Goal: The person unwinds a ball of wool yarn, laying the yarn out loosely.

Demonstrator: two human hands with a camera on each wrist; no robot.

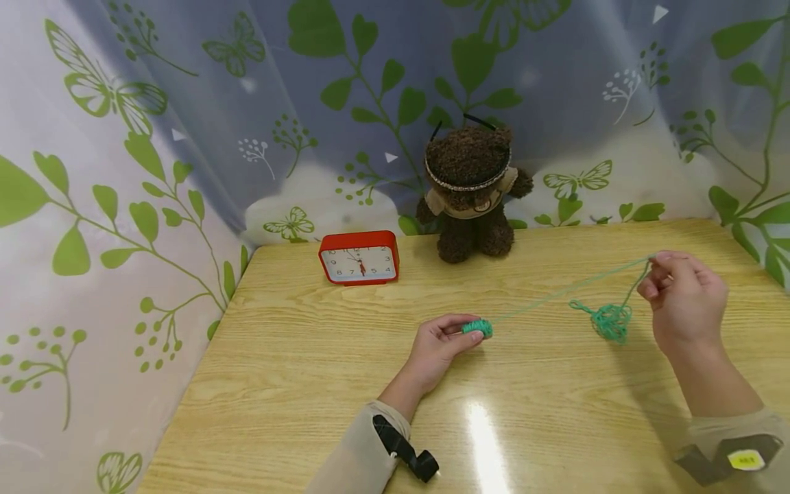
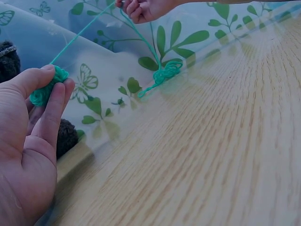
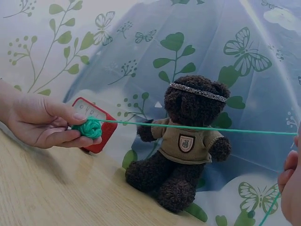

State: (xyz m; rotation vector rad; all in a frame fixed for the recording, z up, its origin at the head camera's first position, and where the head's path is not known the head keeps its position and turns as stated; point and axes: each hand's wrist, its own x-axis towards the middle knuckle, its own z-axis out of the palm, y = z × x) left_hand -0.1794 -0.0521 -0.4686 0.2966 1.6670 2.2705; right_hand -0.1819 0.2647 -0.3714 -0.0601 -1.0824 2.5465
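Observation:
My left hand (image 1: 435,346) holds a small wound ball of green yarn (image 1: 478,328) between thumb and fingers, just above the table. From that ball a strand of yarn (image 3: 197,127) runs taut to my right hand (image 1: 690,302), which pinches it between thumb and forefinger at the right. Below the pinch the strand drops to a loose tangle of green yarn (image 1: 611,322) beside the right hand. In the left wrist view the tangle (image 2: 167,71) dangles from its strand; whether it touches the table, I cannot tell.
A red alarm clock (image 1: 359,258) stands at the back left of the wooden table (image 1: 278,398). To its right a brown teddy bear (image 3: 181,146) in a beige top and headband sits against a leaf-patterned curtain (image 1: 345,158). Bands with devices circle both sleeves.

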